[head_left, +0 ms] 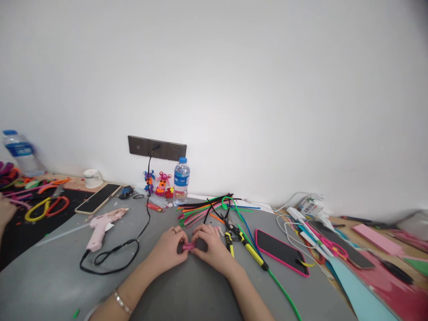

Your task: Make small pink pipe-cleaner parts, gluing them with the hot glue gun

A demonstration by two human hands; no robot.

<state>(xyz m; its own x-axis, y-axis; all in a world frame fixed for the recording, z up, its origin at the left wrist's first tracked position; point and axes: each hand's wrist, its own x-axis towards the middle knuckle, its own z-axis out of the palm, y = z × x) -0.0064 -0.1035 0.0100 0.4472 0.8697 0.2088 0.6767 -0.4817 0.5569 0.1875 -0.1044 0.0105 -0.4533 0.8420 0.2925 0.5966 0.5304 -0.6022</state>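
A small pink piece (189,246), which looks like bent pipe cleaner, is pinched between both hands low over the grey mat (187,290). My left hand (172,245) grips its left end with thumb and fingertips; a ring and a bracelet show on this side. From the other side, my right hand (209,243) pinches the right end, fingers curled over. Just beyond the hands lies a bundle of coloured pipe cleaners (197,211). Black-and-yellow pliers (245,245) rest beside my right hand.
Left of the hands lie a pink glue gun (102,227) with a black cord and a phone (98,198). A water bottle (181,180) and two small figures (162,183) stand by the wall. A pink-cased phone (281,252) lies right. Another person's hand (6,211) shows far left near scissors (47,209).
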